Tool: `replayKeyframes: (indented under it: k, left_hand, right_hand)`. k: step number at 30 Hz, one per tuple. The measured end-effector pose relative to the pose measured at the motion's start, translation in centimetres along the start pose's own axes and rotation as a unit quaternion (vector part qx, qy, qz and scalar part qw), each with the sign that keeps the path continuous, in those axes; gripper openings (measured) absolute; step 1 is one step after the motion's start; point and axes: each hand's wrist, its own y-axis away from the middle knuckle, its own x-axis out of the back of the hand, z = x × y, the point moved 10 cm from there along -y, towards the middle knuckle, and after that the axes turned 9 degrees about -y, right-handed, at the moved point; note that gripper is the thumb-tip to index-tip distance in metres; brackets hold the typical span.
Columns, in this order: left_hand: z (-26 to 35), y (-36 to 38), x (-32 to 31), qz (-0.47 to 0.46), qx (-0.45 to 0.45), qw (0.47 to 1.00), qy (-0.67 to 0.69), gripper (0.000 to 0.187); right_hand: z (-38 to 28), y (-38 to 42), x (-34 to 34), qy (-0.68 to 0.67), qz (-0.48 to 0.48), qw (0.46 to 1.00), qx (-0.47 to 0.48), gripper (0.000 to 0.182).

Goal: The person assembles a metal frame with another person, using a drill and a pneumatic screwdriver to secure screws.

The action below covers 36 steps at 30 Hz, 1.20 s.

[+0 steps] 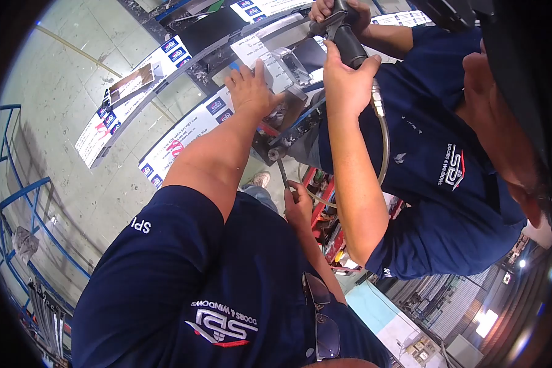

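My left hand [251,92] lies with its fingers spread on a curved frame piece [193,126] covered in white printed protective film. Just below that hand is a bench vise [277,153], partly hidden by my forearm. Near my body, my right hand [298,207] is closed around the vise handle [283,173], a thin metal rod. Beside my left hand, a metal bracket-like piece [293,64] rests on the work. A co-worker's two hands hold a dark air tool [347,44] above the right part of the piece.
An air hose [384,144] hangs from the tool along the co-worker's arm. Another film-covered curved piece [129,101] lies at the left over the tiled floor. Blue metal racks [24,190] stand at far left. Red shelving [334,245] sits below the bench. The co-worker's body is close on the right.
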Motion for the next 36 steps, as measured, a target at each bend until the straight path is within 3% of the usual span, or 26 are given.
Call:
replayKeyframes:
  k: [21, 30, 36]
  left_hand:
    - [0.1, 0.2, 0.5, -0.012, 0.004, 0.999, 0.031, 0.105]
    - [0.3, 0.2, 0.9, 0.024, 0.001, 1.000, 0.019, 0.105]
    - [0.1, 0.2, 1.0, -0.009, 0.006, 0.999, 0.044, 0.104]
  right_hand:
    - [-0.1, 0.3, 0.1, 0.007, 0.005, 1.000, 0.004, 0.027]
    - [0.5, 0.3, 0.5, 0.008, 0.007, 1.000, -0.001, 0.029]
    - [0.3, 0.4, 0.3, 0.018, 0.012, 1.000, -0.005, 0.029]
